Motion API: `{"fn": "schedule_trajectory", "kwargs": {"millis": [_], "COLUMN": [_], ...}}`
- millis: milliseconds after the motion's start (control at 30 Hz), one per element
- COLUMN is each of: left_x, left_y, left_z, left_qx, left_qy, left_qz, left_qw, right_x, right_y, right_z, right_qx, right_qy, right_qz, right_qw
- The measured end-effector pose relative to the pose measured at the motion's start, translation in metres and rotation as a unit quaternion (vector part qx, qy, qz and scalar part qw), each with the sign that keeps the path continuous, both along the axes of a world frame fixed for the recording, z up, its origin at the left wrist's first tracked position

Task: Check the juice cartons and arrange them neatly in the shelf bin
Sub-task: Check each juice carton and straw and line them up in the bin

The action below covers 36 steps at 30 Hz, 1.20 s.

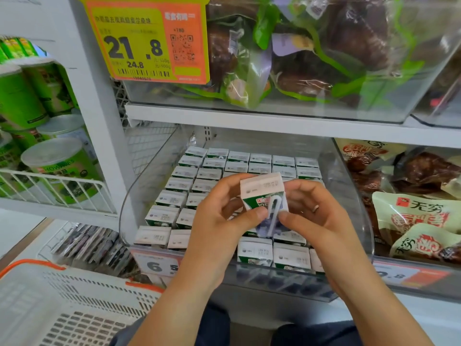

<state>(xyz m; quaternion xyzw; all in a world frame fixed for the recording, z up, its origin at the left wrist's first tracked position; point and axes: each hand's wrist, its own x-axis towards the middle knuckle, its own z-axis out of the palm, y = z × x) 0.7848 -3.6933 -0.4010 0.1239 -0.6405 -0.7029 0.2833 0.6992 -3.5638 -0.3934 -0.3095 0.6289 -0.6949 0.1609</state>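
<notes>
Head view, itemised left to right. White basket [74, 308], cut off at the frame's lower-left corner. Clear shelf bin [139, 196] of juice cartons [172, 198] in rows; I cannot count those hidden behind my hands. Left hand [219, 221], grip curled on the lifted carton [264, 196], held above the bin. Right hand [314, 221], thumb pinching its straw side. Lower label hidden; print too small to read.

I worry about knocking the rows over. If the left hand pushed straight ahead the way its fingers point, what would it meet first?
The left hand already grips the lifted carton; its fingers point right, toward the right hand. Beyond the carton it would probably meet those fingers, not the cartons standing in the bin, though depth is unclear.
</notes>
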Motion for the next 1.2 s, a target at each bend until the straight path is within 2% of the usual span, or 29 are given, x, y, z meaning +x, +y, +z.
{"fn": "schedule_trajectory", "kwargs": {"millis": [100,267,533,700,867,967,1067,1200], "left_x": [0.0,0.0,0.0,0.0,0.001,0.002,0.003,0.001], "left_y": [0.0,-0.002,0.0,-0.002,-0.006,-0.007,-0.004,0.0], "left_z": [0.0,0.003,0.005,0.005,0.005,0.004,0.004,0.006], "left_qx": [0.04,0.187,0.25,0.23,0.185,0.173,0.155,0.074], "left_qy": [0.009,0.032,0.024,0.016,0.002,-0.023,-0.033,-0.035], "left_qz": [-0.009,-0.066,-0.104,-0.103,-0.106,-0.132,-0.106,-0.023], "left_qw": [0.999,0.98,0.962,0.968,0.977,0.976,0.982,0.996], "right_x": [0.002,0.006,0.013,0.012,0.005,0.003,0.001,0.002], "right_y": [0.0,-0.002,-0.004,-0.003,-0.003,-0.002,-0.001,-0.006], "right_z": [0.002,0.002,0.002,0.003,0.001,0.001,0.0,-0.002], "right_qx": [0.001,0.007,0.003,0.0,-0.03,-0.045,-0.044,0.013], "right_qy": [0.019,0.075,0.135,0.114,0.004,-0.038,-0.072,0.015], "right_qz": [-0.007,-0.02,-0.065,-0.062,-0.062,-0.045,-0.033,-0.062], "right_qw": [1.0,0.997,0.989,0.992,0.998,0.997,0.996,0.998]}}
